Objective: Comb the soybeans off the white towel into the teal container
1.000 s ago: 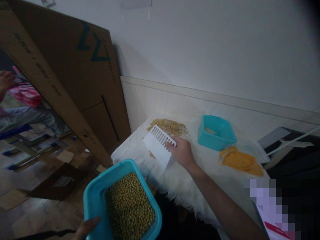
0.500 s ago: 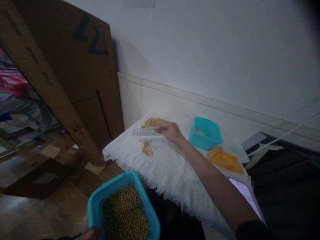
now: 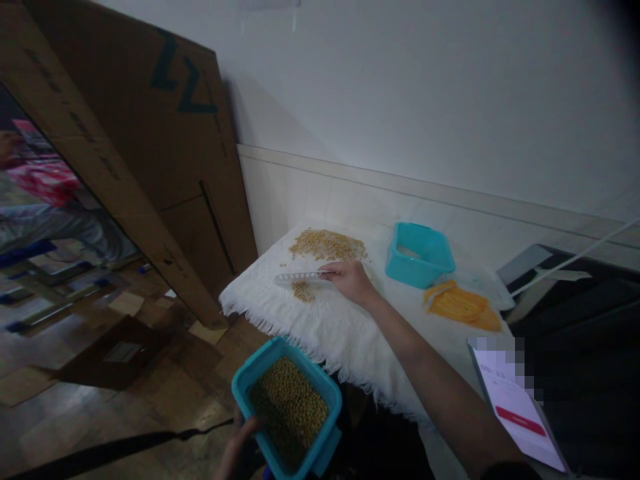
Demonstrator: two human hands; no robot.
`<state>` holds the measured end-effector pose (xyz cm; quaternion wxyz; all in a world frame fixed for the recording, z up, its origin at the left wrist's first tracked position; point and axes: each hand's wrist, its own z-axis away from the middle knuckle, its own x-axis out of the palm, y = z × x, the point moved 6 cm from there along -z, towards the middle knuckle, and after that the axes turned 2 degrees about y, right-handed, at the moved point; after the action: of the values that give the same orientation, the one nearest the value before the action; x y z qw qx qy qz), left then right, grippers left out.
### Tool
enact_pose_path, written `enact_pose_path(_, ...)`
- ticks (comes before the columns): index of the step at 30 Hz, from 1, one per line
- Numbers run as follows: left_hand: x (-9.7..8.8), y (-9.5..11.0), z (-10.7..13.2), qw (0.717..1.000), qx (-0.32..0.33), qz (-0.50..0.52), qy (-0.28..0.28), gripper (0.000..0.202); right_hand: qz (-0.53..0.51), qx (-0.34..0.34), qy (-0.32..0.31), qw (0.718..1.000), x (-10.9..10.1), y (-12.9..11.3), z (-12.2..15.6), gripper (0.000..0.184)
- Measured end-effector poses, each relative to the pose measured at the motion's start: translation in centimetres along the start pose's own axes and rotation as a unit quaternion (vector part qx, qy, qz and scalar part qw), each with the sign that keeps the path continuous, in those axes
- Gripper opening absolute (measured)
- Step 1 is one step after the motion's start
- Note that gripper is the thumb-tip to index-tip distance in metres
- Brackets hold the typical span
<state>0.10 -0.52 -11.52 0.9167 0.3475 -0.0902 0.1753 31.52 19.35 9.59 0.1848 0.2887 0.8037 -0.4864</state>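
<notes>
My right hand (image 3: 350, 280) is closed on the end of a long white plastic strip with a row of slots (image 3: 300, 276). It holds the strip low over a white fringed cloth (image 3: 345, 330). Beyond the strip lies a spread pile of yellow soybeans (image 3: 327, 245); a smaller heap of soybeans (image 3: 301, 291) shows on the near side, partly behind it. Below the cloth's front edge, a turquoise basket (image 3: 334, 395) full of beans is held by my left hand (image 3: 243, 443). The thumb lies over the basket's left rim, with the other fingers mostly hidden.
A second turquoise basket (image 3: 420, 263) stands on the cloth near the wall, beside a crumpled orange-yellow cloth or net (image 3: 460, 305). At the right edge lies a lit phone (image 3: 515, 407). A tall cardboard box (image 3: 165, 133) rises on the left, with another person's legs (image 3: 65, 230) beyond it.
My right hand has brought the slotted strip nearer, from the large pile to over the smaller heap. The held basket has shifted right, against the cloth's edge, and more of my left hand shows.
</notes>
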Motion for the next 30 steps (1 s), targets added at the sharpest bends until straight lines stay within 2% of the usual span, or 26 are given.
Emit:
enact_pose_path(3, 0.5, 1.0, 0.1, 0.999, 0.033, -0.025, 0.000, 0.094, -0.004, -0.004, 0.015, 1.000, -0.2, -0.2, 0.5, 0.034)
enact_pose_path(6, 0.9, 2.3, 0.7, 0.998, 0.052, -0.036, 0.007, 0.097, -0.002, -0.005, 0.013, 1.000, -0.4, -0.5, 1.1, 0.035)
enact_pose_path(9, 1.0, 3.2, 1.2, 0.998, 0.048, -0.040, 0.031, 0.090, 0.003, -0.008, -0.002, 1.000, -0.5, -0.8, 2.1, 0.034)
enact_pose_path(12, 1.2, 3.7, 1.7, 0.997, 0.040, -0.052, 0.042, 0.072, 0.008, -0.013, 0.016, 1.000, -1.1, -1.1, 3.4, 0.033)
enact_pose_path(15, 1.6, 4.0, 2.1, 0.997, 0.034, -0.063, 0.038, 0.064, 0.008, -0.019, 0.028, 0.999, -1.6, -1.4, 4.7, 0.032)
enact_pose_path(23, 2.3, 4.4, 2.3, 0.997, 0.049, -0.055, 0.033, 0.076, 0.025, -0.018, 0.050, 0.998, -2.8, -1.7, 7.0, 0.029)
enact_pose_path(26, 2.6, 4.9, 2.5, 0.996, 0.064, -0.057, 0.022, 0.082, 0.024, -0.011, 0.041, 0.999, -2.8, -2.0, 7.4, 0.028)
enact_pose_path(30, 2.6, 5.4, 2.5, 0.994, 0.072, -0.070, 0.035, 0.085, 0.017, 0.000, 0.045, 0.999, -2.6, -2.8, 7.8, 0.029)
